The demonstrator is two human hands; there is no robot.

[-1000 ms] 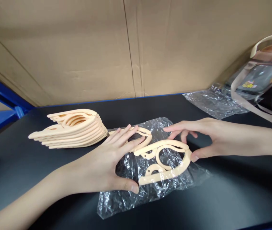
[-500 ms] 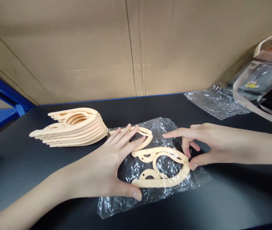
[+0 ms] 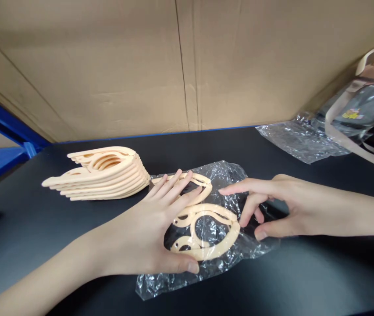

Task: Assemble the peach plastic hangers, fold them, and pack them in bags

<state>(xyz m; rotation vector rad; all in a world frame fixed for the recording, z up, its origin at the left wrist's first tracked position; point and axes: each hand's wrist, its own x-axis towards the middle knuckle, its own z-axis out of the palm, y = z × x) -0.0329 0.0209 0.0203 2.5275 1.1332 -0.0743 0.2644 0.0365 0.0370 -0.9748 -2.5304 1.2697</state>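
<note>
A peach cut-out plastic piece (image 3: 206,232) lies inside a clear plastic bag (image 3: 206,259) on the black table (image 3: 305,281). My left hand (image 3: 154,228) rests flat on the bag's left side, fingers stretched over a second peach piece (image 3: 203,184), thumb at the bag's front edge. My right hand (image 3: 272,206) is at the bag's right end, its fingers spread and touching the film beside the piece. A stack of several like peach pieces (image 3: 101,173) sits to the left.
A cardboard wall (image 3: 173,66) closes off the back. At the far right lie a crumpled clear bag (image 3: 301,140) and a clear bottle with a beige strap (image 3: 361,105). A blue frame (image 3: 5,131) stands at the left.
The peach piece has slid leftward, deeper into the bag, toward my left hand. My right hand followed it left and its fingers bent down onto the film.
</note>
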